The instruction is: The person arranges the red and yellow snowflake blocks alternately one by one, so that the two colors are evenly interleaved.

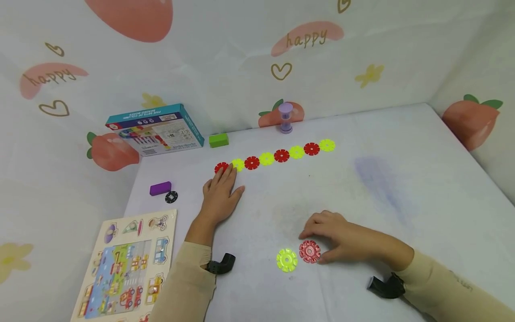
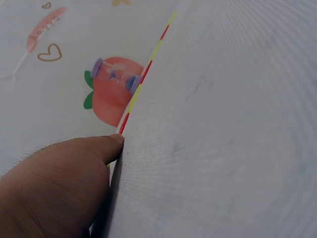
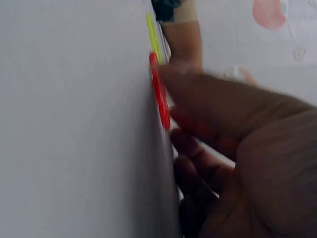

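A row of red and yellow-green notched snowflake discs [image 1: 281, 155] lies across the table, colours alternating. My left hand [image 1: 219, 199] rests palm down at the row's left end, fingers extended; its fingertips partly cover the end red disc [image 1: 221, 167] and reach the neighbouring yellow disc [image 1: 238, 165]. Closer to me lie a red disc pile [image 1: 310, 252] and a yellow-green disc pile [image 1: 287, 260], side by side. My right hand [image 1: 331, 232] is at the red pile, thumb and fingers spread around its edge. In the right wrist view the blurred thumb overlaps the red discs [image 3: 161, 101].
A wooden picture puzzle board [image 1: 128, 264] lies at left. Beyond it are a purple block [image 1: 160, 188] and a black round chip [image 1: 171, 197]. Along the back stand a toy box [image 1: 157, 129], a green block [image 1: 219, 140] and a purple sand timer [image 1: 286, 118].
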The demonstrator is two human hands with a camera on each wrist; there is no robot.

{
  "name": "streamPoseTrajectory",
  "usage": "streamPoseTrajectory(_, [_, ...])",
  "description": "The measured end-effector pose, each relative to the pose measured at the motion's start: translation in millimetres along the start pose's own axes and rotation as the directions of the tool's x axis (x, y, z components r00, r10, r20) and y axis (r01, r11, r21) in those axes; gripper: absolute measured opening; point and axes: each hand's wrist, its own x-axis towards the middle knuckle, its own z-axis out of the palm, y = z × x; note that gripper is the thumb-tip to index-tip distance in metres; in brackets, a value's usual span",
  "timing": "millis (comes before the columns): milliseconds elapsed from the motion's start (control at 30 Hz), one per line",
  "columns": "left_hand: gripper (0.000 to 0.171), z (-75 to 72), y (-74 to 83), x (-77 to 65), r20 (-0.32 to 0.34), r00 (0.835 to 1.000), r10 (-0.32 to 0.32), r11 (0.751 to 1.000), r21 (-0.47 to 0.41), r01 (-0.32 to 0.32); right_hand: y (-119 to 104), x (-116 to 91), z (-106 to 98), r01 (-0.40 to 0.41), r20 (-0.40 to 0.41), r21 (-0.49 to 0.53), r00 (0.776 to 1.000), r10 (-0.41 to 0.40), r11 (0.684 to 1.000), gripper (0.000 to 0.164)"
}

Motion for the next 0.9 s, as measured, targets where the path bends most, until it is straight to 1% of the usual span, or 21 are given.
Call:
streamPoseTrajectory(67, [0.072, 0.2, -0.3, 0.1, 0.000, 1.000, -0.001, 1.000, -0.001, 0.001, -4.2, 1.3, 2.7, -0.019, -0.008, -0.053, 1.000, 0.019, 0.998, 0.046])
streamPoseTrajectory(133, [0.072, 0.4, -0.5, 0.5, -0.004, 1.000, -0.001, 1.000, -0.002, 0.001, -7.1, 2.2, 3.8, -0.031, -0.017, -0.068, 0.999, 0.029, 0.997, 0.043])
streamPoseTrajectory(167, [0.072, 0.4, -0.7, 0.8, -0.005, 1.000, -0.001, 1.000, -0.002, 0.001, -8.0, 2.6, 3.8, -0.037, -0.019, -0.057, 0.999, 0.036, 0.998, 0.041])
streamPoseTrajectory(267, [0.072, 0.1, -1.0, 1.2, -0.008, 1.000, 0.000, 1.000, -0.003, 0.000, -7.8, 4.0, 0.5, -0.056, -0.021, 0.044, 0.998, 0.057, 0.997, 0.033])
streamPoseTrajectory(333, [0.072, -0.5, -0.9, 0.9, -0.005, 1.000, -0.002, 1.000, -0.004, 0.002, -5.1, 5.7, -3.7, -0.038, -0.045, 0.115, 0.998, 0.043, 0.993, 0.026])
streamPoseTrajectory(400, [0.072, -1.3, -1.2, 0.1, -0.001, 1.000, -0.007, 1.000, -0.004, 0.007, -0.9, 7.9, -10.1, -0.014, -0.087, 0.160, 0.996, 0.028, 0.987, 0.023])
streamPoseTrajectory(467, [0.073, -1.8, -1.4, -0.8, 0.001, 1.000, -0.013, 1.000, -0.004, 0.013, 4.6, 10.0, -18.6, 0.005, -0.148, 0.175, 0.989, 0.021, 0.985, 0.024])
streamPoseTrajectory(500, [0.073, -1.9, -1.6, -1.2, 0.003, 1.000, -0.015, 1.000, -0.004, 0.015, 7.8, 11.1, -23.4, 0.010, -0.184, 0.167, 0.983, 0.021, 0.986, 0.024])
streamPoseTrajectory(567, [0.072, -1.4, -2.3, -1.9, 0.004, 1.000, -0.014, 1.000, -0.007, 0.014, 13.9, 12.3, -35.3, -0.026, -0.251, 0.152, 0.966, 0.064, 0.988, 0.024])
streamPoseTrajectory(600, [0.072, -0.9, -2.5, -2.0, 0.003, 1.000, -0.013, 1.000, -0.010, 0.013, 17.0, 12.7, -42.1, -0.051, -0.286, 0.144, 0.954, 0.091, 0.988, 0.023])
streamPoseTrajectory(633, [0.072, -0.4, -2.6, -2.0, 0.000, 1.000, -0.010, 1.000, -0.014, 0.010, 20.3, 13.1, -49.5, -0.088, -0.323, 0.138, 0.937, 0.129, 0.986, 0.022])
streamPoseTrajectory(667, [0.072, 0.1, -2.6, -2.1, -0.003, 1.000, -0.006, 1.000, -0.018, 0.006, 24.1, 13.4, -57.1, -0.127, -0.364, 0.135, 0.916, 0.169, 0.983, 0.021])
streamPoseTrajectory(700, [0.071, 0.6, -2.7, -2.0, -0.006, 1.000, -0.002, 1.000, -0.020, 0.002, 27.9, 13.7, -65.2, -0.168, -0.404, 0.142, 0.890, 0.212, 0.975, 0.020])
streamPoseTrajectory(733, [0.071, 1.1, -2.7, -1.8, -0.010, 1.000, 0.001, 1.000, -0.022, -0.002, 32.2, 14.1, -73.7, -0.217, -0.441, 0.148, 0.859, 0.261, 0.965, 0.019])
streamPoseTrajectory(800, [0.071, 1.9, -2.4, -1.3, -0.019, 1.000, 0.009, 1.000, -0.023, -0.009, 43.1, 14.5, -90.3, -0.300, -0.508, 0.189, 0.785, 0.354, 0.935, 0.017])
streamPoseTrajectory(900, [0.071, 2.5, -2.3, -0.4, -0.025, 1.000, 0.015, 1.000, -0.019, -0.016, 65.1, 14.0, -111.3, -0.410, -0.569, 0.272, 0.661, 0.489, 0.871, 0.017])
